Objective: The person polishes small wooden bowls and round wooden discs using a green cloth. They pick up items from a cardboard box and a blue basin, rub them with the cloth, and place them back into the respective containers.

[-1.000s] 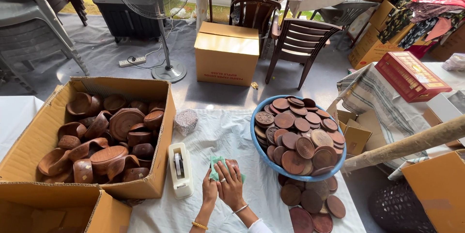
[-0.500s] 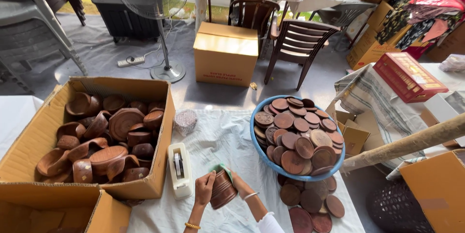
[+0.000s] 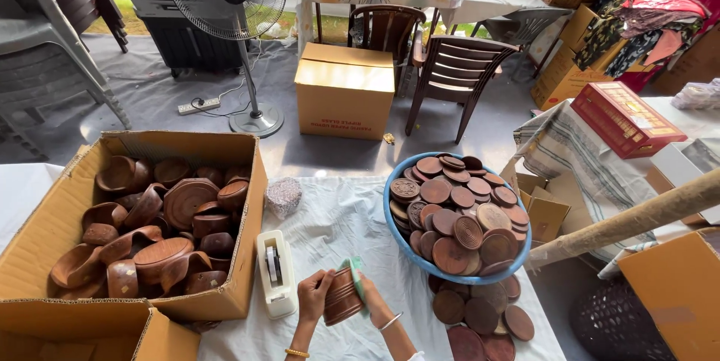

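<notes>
My left hand [image 3: 313, 295] and my right hand [image 3: 373, 299] hold a small brown ridged wooden cup [image 3: 341, 297] between them, low over a white cloth-covered table [image 3: 341, 218]. A light green cloth [image 3: 355, 272] lies against the cup under my right hand's fingers. To the right a blue basin [image 3: 420, 256] is heaped with round brown wooden lids [image 3: 459, 211]. More lids [image 3: 480, 312] lie loose on the cloth in front of the basin.
A cardboard box [image 3: 52, 226] on the left holds several brown wooden bowls and cups [image 3: 161, 226]. A white tape dispenser [image 3: 275, 271] stands beside my left hand. Beyond the table stand a pedestal fan [image 3: 229, 1], a shut cardboard box [image 3: 345, 91] and brown plastic chairs [image 3: 457, 68].
My hands have turned the wooden cup onto its side and lifted it a little, with the green cloth now along its right side. The view has barely shifted.
</notes>
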